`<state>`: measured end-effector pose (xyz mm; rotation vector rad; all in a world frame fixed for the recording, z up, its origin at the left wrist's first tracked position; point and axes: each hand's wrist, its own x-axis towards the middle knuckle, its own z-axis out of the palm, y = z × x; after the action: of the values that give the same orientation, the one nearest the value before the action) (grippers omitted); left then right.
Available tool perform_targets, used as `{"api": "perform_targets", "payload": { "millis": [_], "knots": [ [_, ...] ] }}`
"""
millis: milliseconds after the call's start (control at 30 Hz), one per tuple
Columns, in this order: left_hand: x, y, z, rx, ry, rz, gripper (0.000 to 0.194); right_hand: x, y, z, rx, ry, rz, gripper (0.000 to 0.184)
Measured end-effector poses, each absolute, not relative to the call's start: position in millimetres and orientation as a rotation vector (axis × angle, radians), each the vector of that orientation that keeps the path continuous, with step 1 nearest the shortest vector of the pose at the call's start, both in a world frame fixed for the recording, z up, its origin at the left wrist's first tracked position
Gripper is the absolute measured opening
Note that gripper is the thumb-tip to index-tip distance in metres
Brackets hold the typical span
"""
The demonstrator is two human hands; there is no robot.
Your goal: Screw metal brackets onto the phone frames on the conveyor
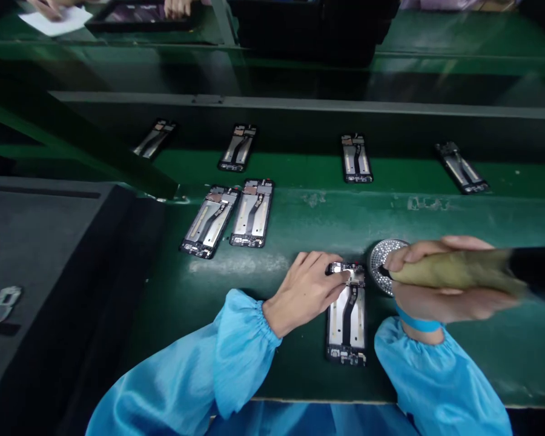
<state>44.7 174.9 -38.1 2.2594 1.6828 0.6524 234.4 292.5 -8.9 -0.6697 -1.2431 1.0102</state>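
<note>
An opened phone frame lies on the green bench in front of me. My left hand rests on its upper left corner, fingers pressed down on the top end beside a small white part. My right hand is wrapped round a tan-handled electric screwdriver held sideways, its dark tip pointing left over a round metal screw dish. Both arms wear blue sleeves, and a blue band circles the right wrist.
Two more phone frames lie side by side to the upper left. Several others sit on the green conveyor belt behind. A black foam tray with small parts is at left. Another person's hands work at the far side.
</note>
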Motion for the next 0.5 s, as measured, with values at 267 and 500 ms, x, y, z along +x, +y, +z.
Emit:
{"api": "perform_targets", "payload": {
  "millis": [267,500],
  "knots": [
    [46.6,175.1,-39.3,2.251,1.687,0.646,0.025,206.0,293.6,-12.4,-0.667,-1.262,0.988,0.067],
    [46.1,174.6,-38.2,2.262,1.685,0.647,0.023,209.0,297.1,-13.7,-0.67,-1.266,0.973,0.064]
  ]
}}
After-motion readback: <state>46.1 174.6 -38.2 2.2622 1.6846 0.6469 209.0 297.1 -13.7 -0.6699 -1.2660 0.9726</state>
